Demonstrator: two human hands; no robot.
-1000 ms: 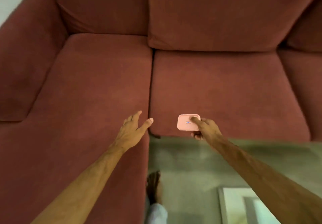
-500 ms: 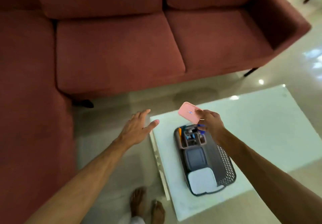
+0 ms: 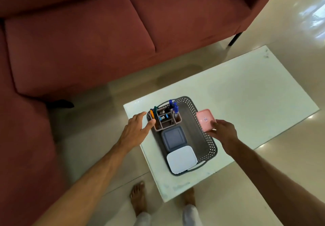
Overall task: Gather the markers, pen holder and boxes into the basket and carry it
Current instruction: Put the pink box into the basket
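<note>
The right hand (image 3: 222, 132) pinches a small pink rounded-rectangular plastic box (image 3: 205, 119) by its near edge, thumb on the lid and the fingers underneath, holding it in the air just above the right rim of a dark grey perforated plastic basket (image 3: 208, 138). The left hand (image 3: 136, 130) is empty, its fingers spread apart, hovering beside the basket's far left corner; whether it touches the rim cannot be told.

Inside the basket, at the far end, stands a tan compartmented plastic pen holder (image 3: 165, 120) with blue, green and orange markers (image 3: 174, 109) upright in it. Nearer lie a dark grey lidded plastic box (image 3: 173, 137) and a white lidded plastic box (image 3: 181, 159), in a row along the left side. The strip of basket floor along the right side is bare. The basket rests on a pale glass-topped table (image 3: 246, 92) in front of a dark red fabric sofa (image 3: 79, 37).

The pink box appears light, rigid and smooth, so a firm edge pinch should suffice; its lid faces up, tilted toward the camera. The basket's long axis runs from the person away and slightly leftward, with a loop handle at each short end. Loaded, it probably stays light but top-heavy at the holder end, so gripping both end handles seems safest for carrying.
</note>
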